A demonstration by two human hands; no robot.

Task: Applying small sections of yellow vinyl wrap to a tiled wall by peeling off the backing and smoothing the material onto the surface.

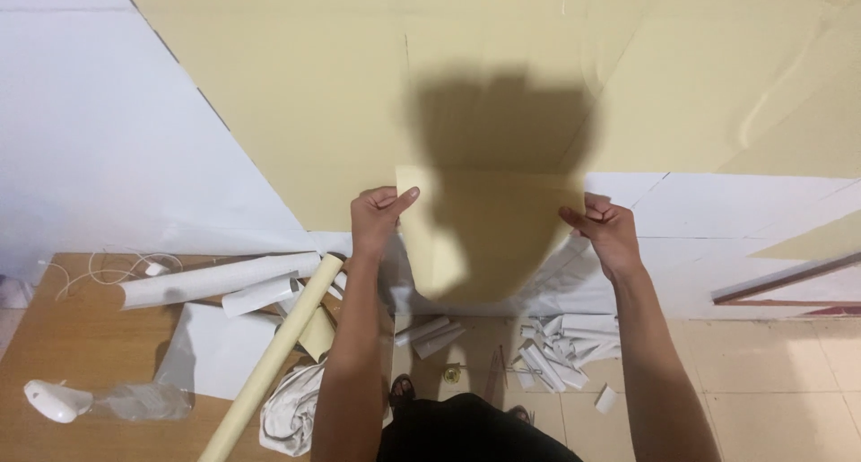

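Note:
I hold up a beige sheet [489,233] of wall covering by its two top corners in front of a wall. My left hand [377,218] pinches the top left corner, thumb on the front. At the top right corner my right hand [603,227] grips the edge. The sheet hangs down between my arms, curling at its lower left. Behind it the wall [502,67] carries the same beige covering above a white lower part, and my shadow falls on both.
A long beige roll [273,359] leans across a wooden table [81,354] at lower left, with a white roll [215,278], white sheets, a cord and a spray bottle [58,399]. White paper scraps [556,350] litter the tiled floor by my feet.

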